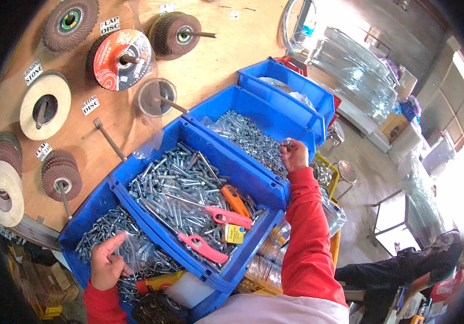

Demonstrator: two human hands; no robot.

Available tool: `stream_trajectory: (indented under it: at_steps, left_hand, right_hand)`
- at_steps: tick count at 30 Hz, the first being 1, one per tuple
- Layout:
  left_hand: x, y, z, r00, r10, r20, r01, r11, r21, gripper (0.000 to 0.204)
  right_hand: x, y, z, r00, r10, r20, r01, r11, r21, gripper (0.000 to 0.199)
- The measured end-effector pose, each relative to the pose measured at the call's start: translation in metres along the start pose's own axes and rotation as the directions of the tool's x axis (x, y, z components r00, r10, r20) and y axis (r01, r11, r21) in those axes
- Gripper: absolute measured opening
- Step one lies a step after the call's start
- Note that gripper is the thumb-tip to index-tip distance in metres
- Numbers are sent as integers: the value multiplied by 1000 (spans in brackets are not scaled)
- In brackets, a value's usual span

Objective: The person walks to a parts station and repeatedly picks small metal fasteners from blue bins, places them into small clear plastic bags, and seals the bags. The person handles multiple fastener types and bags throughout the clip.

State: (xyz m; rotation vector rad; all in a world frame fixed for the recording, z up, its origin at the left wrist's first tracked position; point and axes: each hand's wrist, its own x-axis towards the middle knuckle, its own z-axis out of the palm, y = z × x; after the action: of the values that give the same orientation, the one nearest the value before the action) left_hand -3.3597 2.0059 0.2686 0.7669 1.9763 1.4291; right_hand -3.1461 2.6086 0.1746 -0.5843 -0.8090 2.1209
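Your right hand [294, 153] pinches a small metal fastener [287, 143] over the far blue bin [267, 110] of nuts; your left hand [105, 263] grips a clear bag [134, 251] at the near bin [89, 213]. Keep the pinch firm and carry low over the bins. A small yellow box [235, 234] lies among bolts; white rectangular labels [90, 105] sit beside wall-hung discs [122, 59].

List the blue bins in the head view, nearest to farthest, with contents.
Blue plastic bin of hooked metal parts → blue bin of long silver bolts → blue bin of small silver nuts → blue bin with clear bags.
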Motion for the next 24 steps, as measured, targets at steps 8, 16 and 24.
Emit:
stream_trajectory:
  at_steps: [8,16,24]
  left_hand:
    - [-4,10,2,1000,-13,16,13,1000,16,62]
    - [-7,10,3,1000,-25,11,25,999,36,61]
    - [-5,11,4,1000,-10,16,9,998,69,61]
  right_hand:
    - [-163,20,63,990,-138,39,115,926,359,39]
    - [-331,107,127,977,126,174,-213,661,719,69]
    - [-344,114,147,913,107,393,-347,710,613,86]
